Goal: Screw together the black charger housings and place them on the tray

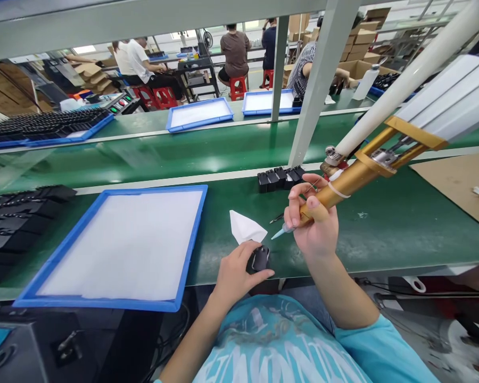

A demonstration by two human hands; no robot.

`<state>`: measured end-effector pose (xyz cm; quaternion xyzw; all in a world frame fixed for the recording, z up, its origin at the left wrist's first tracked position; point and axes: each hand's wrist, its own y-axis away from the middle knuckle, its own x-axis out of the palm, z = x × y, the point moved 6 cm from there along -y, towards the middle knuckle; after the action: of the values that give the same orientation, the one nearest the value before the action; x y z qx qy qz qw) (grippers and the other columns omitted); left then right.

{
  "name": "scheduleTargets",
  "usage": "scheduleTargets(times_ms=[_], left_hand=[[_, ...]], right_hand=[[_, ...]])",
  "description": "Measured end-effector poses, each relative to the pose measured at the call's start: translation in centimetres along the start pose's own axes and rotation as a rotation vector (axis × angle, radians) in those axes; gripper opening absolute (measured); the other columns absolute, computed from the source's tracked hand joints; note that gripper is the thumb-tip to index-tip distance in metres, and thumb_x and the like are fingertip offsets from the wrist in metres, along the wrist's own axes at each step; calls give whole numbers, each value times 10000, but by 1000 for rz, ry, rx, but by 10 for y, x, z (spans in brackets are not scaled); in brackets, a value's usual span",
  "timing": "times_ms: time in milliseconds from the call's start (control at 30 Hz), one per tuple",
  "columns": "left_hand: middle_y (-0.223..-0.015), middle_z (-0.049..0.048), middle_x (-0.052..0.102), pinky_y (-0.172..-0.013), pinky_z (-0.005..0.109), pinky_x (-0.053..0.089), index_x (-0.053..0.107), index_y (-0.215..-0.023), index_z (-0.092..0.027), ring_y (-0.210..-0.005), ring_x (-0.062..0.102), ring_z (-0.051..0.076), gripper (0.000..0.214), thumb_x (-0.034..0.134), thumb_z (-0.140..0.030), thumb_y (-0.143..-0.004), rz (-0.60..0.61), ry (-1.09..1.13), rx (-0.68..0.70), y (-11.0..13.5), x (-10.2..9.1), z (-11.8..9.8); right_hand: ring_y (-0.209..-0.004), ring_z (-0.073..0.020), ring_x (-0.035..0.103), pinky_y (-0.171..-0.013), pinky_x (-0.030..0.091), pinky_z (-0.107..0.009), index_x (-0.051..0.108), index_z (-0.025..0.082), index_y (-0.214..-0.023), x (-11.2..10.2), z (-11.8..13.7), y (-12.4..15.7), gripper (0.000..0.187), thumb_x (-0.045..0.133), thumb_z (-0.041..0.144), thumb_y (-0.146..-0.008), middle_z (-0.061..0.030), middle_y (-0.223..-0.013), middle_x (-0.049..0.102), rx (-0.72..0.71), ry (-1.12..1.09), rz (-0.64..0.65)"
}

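Note:
My left hand (237, 268) grips a small black plastic housing (261, 258) near the bench's front edge, thumb on the near side and fingers on the far side. In my right hand (316, 223) is a gold-coloured glue dispenser (343, 186), slanting down to the left. Its pale blue nozzle tip (278, 233) points at the housing from a little above and to the right, apart from it. A folded white paper (245, 227) lies just beyond my left hand. Behind the nozzle, a thin dark pen-like tool (277, 218) rests on the green bench.
To the left sits a blue-rimmed tray (195, 234) lined with white. Rows of black housings (19, 223) stand farther left, and several more black housings (279, 178) are at the back. A metal post (323, 80) rises behind them. Several people work at the far benches.

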<state>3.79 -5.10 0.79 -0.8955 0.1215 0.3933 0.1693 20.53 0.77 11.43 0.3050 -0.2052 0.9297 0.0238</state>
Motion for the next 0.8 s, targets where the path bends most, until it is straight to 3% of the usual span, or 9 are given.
scheduleTargets(times_ms=[233, 333, 467, 533, 633, 700, 800], left_hand=[[-1214, 50, 633, -817, 315, 562, 532, -1265, -264, -989, 643, 185, 402, 613, -284, -872, 4, 162, -29, 1, -9, -3], [-1216, 48, 650, -820, 317, 572, 553, -1254, -274, -984, 655, 181, 384, 611, -271, -874, -15, 343, -96, -3, -12, 8], [-1174, 81, 675, -745, 306, 597, 601, -1198, -237, -1011, 664, 212, 340, 621, -307, -865, -65, 535, -231, -3, -1, 33], [-1129, 93, 694, -757, 322, 594, 655, -1112, -208, -1019, 665, 224, 258, 585, -324, -892, -140, 508, -255, 2, 4, 41], [-1183, 86, 676, -954, 417, 514, 670, -1118, -218, -1120, 617, 232, 259, 509, -320, -943, -197, 327, -131, 12, 8, 33], [-1267, 89, 629, -1017, 456, 457, 590, -1254, -237, -1181, 570, 248, 366, 579, -355, -907, -196, 209, -36, 18, 11, 22], [-1318, 99, 581, -1000, 455, 456, 479, -1355, -247, -1202, 533, 267, 619, 717, -390, -801, -182, 110, -11, 21, 15, 15]], right_hand=[[-400, -29, 428, -367, 406, -192, 568, 261, -1057, -2, 0, 0, 266, 628, 299, -801, 42, -826, 582, -7, 17, -10], [-399, -30, 430, -366, 405, -189, 572, 261, -1056, -2, 1, 1, 267, 635, 298, -799, 43, -822, 582, -4, 6, -15], [-409, -35, 438, -359, 409, -194, 570, 270, -1070, 0, 3, 3, 289, 639, 351, -801, 38, -847, 570, -2, -18, -17], [-411, -38, 439, -349, 409, -200, 568, 274, -1070, 0, 3, 4, 312, 643, 403, -795, 35, -862, 563, 0, -28, -25], [-420, -38, 447, -353, 416, -202, 567, 276, -1059, 0, 2, 5, 334, 649, 453, -788, 33, -876, 559, 5, -34, -38], [-432, -38, 455, -369, 428, -203, 569, 272, -1054, 0, 2, 5, 338, 647, 469, -790, 32, -877, 559, 9, -37, -39], [-443, -37, 465, -390, 439, -204, 575, 265, -1050, 0, 2, 5, 337, 642, 475, -795, 31, -879, 559, 10, -41, -35]])
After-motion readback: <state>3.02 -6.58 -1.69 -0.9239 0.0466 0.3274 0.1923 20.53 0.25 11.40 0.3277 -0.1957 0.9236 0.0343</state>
